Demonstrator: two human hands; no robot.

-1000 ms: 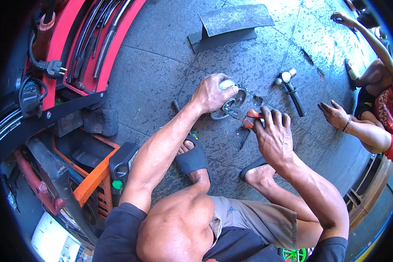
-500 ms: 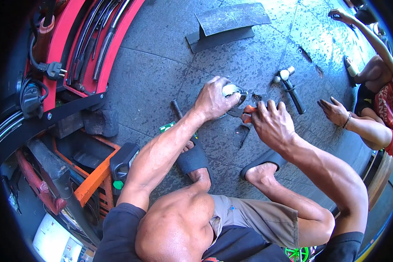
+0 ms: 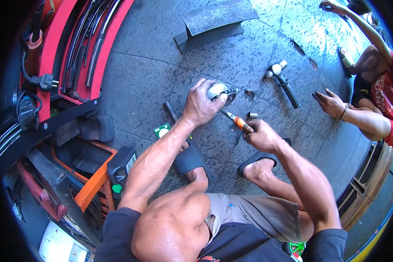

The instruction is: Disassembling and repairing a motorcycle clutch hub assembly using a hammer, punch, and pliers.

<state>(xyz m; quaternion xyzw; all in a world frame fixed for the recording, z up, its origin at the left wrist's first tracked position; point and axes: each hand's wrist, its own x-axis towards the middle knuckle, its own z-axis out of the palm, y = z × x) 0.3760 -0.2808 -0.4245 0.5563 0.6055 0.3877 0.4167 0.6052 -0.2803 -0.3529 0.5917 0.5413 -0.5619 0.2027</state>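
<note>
My left hand (image 3: 201,102) is closed round a round metal part with a toothed rim (image 3: 222,89), held low over the dark floor. My right hand (image 3: 260,135) grips an orange-and-black handled tool (image 3: 241,124), its metal end reaching to the part beneath my left fingers, where the tip is hidden. A small metal cylinder (image 3: 252,115) stands near the tool. A dark rod (image 3: 171,112) and a green-and-white packet (image 3: 161,130) lie by my left forearm. A hammer (image 3: 287,87) lies to the right of the part.
A bent metal stand (image 3: 214,22) is at the top. Red tool trays (image 3: 100,46), a plug (image 3: 46,82), an orange frame (image 3: 91,187) and a black bottle (image 3: 120,166) line the left. A co-worker in red (image 3: 386,94) sits at right, one hand (image 3: 329,104) on the floor.
My left hand has shifted a little left with the part. My right hand has turned and lowered, fingers now curled round the orange handle. The small cylinder is now visible beside it.
</note>
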